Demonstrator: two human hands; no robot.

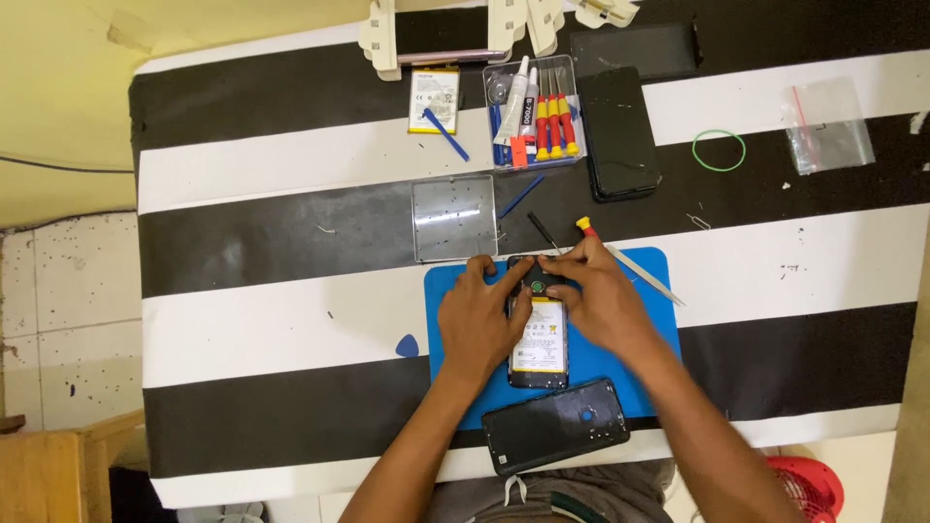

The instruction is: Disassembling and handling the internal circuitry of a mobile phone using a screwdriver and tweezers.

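Opened phone (539, 334), long axis near–far on blue mat (651, 291) at centre: left hand (481, 315) flat along its left edge, right hand (601, 295) w/ fingers pinched narrow at far end, both touching.

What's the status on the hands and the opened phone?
Left hand and right hand both pressing on opened black phone, on blue mat. Nothing blocking.

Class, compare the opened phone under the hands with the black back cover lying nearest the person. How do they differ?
The opened phone shows a white-and-yellow battery; the black back cover is plain and dark. The phone lies straight on the blue mat, touched by both hands; the cover lies tilted at the mat's edge, untouched. Both are similar-sized rounded rectangles.
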